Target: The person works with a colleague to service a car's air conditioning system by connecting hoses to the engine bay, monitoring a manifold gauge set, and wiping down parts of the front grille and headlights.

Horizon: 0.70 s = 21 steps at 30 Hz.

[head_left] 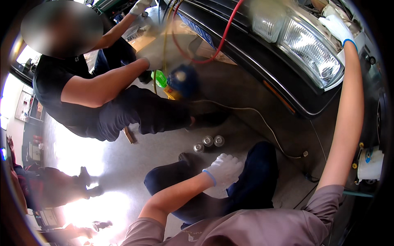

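My left hand, in a white glove with a blue cuff, is loosely curled between my bent knees. Nothing shows in it. Three small metal cans stand on the floor just beyond. My right arm is stretched forward along the car's corner. At its end my gloved right hand rests at the edge of the engine bay, its fingers extended. The car's headlight lies just left of that hand. A red hose loops down in front of the black bumper.
A co-worker in dark clothes crouches at left, gloved hands near a yellow hose and a blurred blue canister. A pale cable crosses the floor. A white container stands at right. Other people are at far left.
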Each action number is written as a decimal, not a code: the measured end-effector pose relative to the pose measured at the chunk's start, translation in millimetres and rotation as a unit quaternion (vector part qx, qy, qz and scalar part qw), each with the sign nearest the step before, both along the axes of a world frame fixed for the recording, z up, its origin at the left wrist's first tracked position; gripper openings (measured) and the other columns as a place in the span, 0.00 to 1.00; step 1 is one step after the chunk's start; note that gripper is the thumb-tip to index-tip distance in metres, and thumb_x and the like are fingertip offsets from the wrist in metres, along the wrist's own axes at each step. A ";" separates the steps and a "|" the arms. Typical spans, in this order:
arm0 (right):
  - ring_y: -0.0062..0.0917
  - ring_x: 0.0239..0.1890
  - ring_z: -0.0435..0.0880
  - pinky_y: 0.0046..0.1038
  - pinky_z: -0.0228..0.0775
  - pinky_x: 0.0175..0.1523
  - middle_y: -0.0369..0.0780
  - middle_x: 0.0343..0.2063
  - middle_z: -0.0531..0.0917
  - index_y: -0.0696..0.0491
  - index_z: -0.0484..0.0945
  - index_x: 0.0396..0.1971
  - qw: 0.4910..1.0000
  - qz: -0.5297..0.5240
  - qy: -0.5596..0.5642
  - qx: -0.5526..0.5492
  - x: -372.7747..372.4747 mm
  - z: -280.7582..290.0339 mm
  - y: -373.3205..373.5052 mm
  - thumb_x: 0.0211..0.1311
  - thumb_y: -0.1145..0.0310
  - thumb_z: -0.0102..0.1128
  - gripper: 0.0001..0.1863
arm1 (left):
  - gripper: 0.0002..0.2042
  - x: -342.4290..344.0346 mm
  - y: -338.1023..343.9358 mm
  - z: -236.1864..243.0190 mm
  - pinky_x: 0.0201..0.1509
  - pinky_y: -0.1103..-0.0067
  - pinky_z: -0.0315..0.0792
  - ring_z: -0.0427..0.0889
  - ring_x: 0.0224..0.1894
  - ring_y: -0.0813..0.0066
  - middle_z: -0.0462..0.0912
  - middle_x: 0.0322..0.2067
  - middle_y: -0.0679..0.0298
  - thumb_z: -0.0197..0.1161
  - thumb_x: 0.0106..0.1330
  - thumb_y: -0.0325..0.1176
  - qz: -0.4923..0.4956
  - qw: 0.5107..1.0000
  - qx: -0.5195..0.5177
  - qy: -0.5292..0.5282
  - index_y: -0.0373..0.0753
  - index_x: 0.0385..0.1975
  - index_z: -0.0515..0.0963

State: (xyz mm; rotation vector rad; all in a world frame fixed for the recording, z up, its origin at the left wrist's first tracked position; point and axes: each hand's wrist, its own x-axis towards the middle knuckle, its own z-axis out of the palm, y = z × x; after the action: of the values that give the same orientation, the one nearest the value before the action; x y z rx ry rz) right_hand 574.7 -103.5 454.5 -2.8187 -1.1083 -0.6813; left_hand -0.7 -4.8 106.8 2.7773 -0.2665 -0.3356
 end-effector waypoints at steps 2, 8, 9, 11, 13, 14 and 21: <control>0.51 0.41 0.91 0.49 0.78 0.51 0.60 0.34 0.87 0.68 0.86 0.42 1.000 -0.005 0.005 -0.007 -1.4 1.5 3.3 0.71 0.49 0.63 0.29 | 0.20 -2.6 0.1 -0.9 0.50 0.62 0.81 0.89 0.47 0.56 0.87 0.41 0.58 0.73 0.66 0.50 0.002 1.000 0.000 -0.013 0.39 0.46 0.82; 0.41 0.30 0.78 0.48 0.71 0.45 0.53 0.25 0.76 0.69 0.78 0.35 0.992 0.073 -0.093 0.045 27.7 -17.3 -6.9 0.78 0.41 0.56 0.36 | 0.23 0.8 2.3 -2.4 0.51 0.61 0.81 0.89 0.48 0.55 0.86 0.42 0.58 0.75 0.65 0.51 0.000 1.000 -0.014 -0.002 0.39 0.49 0.81; 0.41 0.30 0.78 0.48 0.71 0.45 0.53 0.25 0.76 0.69 0.78 0.35 0.992 0.072 -0.093 0.044 39.7 -15.8 -9.2 0.78 0.41 0.56 0.36 | 0.24 1.3 2.2 -2.8 0.51 0.61 0.81 0.89 0.49 0.55 0.86 0.43 0.57 0.75 0.65 0.51 0.002 1.000 -0.018 -0.001 0.39 0.50 0.81; 0.40 0.30 0.79 0.48 0.70 0.45 0.54 0.25 0.75 0.69 0.77 0.36 0.999 0.016 -0.035 -0.038 58.5 -10.2 -12.9 0.78 0.42 0.57 0.36 | 0.24 1.3 1.5 -5.4 0.51 0.60 0.81 0.88 0.49 0.54 0.86 0.43 0.57 0.76 0.65 0.51 0.001 1.000 -0.022 0.000 0.39 0.50 0.81; 0.40 0.30 0.79 0.48 0.70 0.45 0.55 0.25 0.75 0.69 0.78 0.36 0.999 0.017 -0.034 -0.036 58.5 -12.1 -8.8 0.78 0.42 0.56 0.36 | 0.25 0.4 1.2 -8.2 0.52 0.61 0.81 0.88 0.49 0.54 0.86 0.43 0.57 0.75 0.66 0.52 0.003 1.000 -0.014 0.005 0.39 0.51 0.80; 0.40 0.30 0.79 0.48 0.70 0.45 0.55 0.25 0.75 0.69 0.78 0.37 0.999 0.018 -0.036 -0.035 58.3 -12.7 -8.3 0.78 0.42 0.56 0.35 | 0.25 0.2 0.9 -8.9 0.52 0.61 0.81 0.88 0.49 0.54 0.86 0.43 0.57 0.75 0.66 0.52 0.002 1.000 -0.015 0.006 0.39 0.51 0.80; 0.50 0.72 0.83 0.45 0.72 0.76 0.51 0.65 0.87 0.54 0.90 0.60 0.993 -0.100 0.001 -0.058 -38.1 9.2 23.3 0.66 0.25 0.58 0.46 | 0.24 -2.9 2.2 -1.4 0.52 0.61 0.81 0.88 0.48 0.55 0.85 0.43 0.58 0.75 0.65 0.52 -0.001 1.000 0.000 0.016 0.40 0.51 0.80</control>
State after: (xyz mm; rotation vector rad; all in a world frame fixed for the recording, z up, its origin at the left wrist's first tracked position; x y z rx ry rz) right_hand 536.6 -80.2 463.6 -3.0591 -0.9011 -0.6445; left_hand -3.6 -2.6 105.3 2.7698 -0.2610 -0.3798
